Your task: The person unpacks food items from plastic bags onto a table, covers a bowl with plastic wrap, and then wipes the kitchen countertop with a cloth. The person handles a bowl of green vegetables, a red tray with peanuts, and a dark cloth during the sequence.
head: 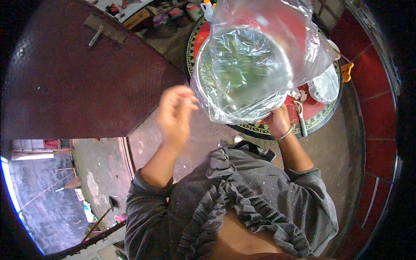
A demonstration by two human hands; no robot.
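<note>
A round metal basin [199, 65] with green contents, blurred by the plastic, is tilted over the table in front of me. Clear plastic bag film [247, 87] lies around and across it, with a loose part spreading toward the upper right. My right hand [279, 121] grips the basin's near right edge, some fingers hidden beneath it. Just off the basin's left side, my left hand [177, 112] is motion-blurred, its fingers loosely bent and apart. Nothing shows in that hand; whether its fingertips touch the film is unclear.
Under the basin is a round red table [320, 110] with a patterned black border. A peeler-like tool [301, 118] and a clear plastic bag [325, 86] lie on its right side. A dark red door [97, 74] fills the left. Several tubs [177, 14] stand behind.
</note>
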